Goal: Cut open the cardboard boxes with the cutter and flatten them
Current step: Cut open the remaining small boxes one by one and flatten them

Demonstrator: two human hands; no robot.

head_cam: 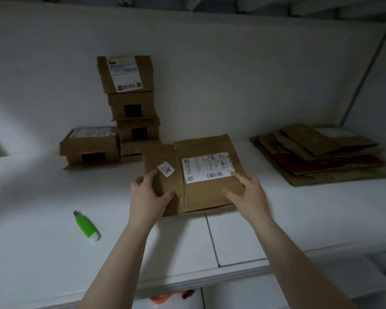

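Labelled box (201,192) lies mid-table (299,219). My left hand (148,194) grips its near-left corner, my right hand (249,194) grips the near-right edge, fingers curled on top. Green cutter (87,226) lies loose, well left.

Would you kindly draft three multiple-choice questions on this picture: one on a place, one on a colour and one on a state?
1. Where does the cutter lie?
A. on the table, left of the box in front
B. on a chair
C. on the floor

2. What colour is the cutter's body?
A. red
B. green
C. blue

3. How is the box in front held?
A. by no hand
B. by one hand only
C. by both hands

Answers: 1 A, it rests on the white top, apart from both hands. 2 B, a bright green body with a white end. 3 C, the left hand and the right hand grip its near corners.
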